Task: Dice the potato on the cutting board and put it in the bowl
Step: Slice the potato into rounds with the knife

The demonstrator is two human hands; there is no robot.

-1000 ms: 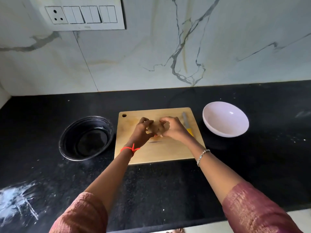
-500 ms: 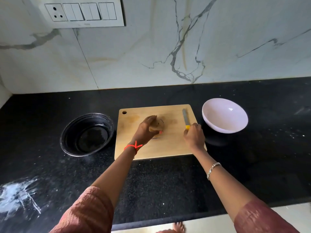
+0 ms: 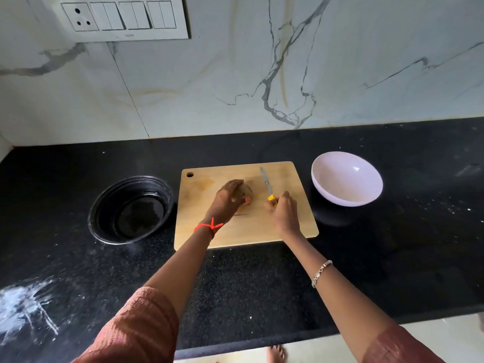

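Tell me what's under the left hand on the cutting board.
A potato: only its right edge shows past the left hand, which grips it on the cutting board. The rest of it is covered, so whether it is cut yet cannot be told.

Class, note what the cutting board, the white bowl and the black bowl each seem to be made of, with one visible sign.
Cutting board: probably wood or bamboo, matt; pale tan with faint grain.
White bowl: glossy plastic or glazed ceramic, cannot tell which; smooth with a bright highlight.
Black bowl: probably thin glossy plastic; stepped wall with sheen.
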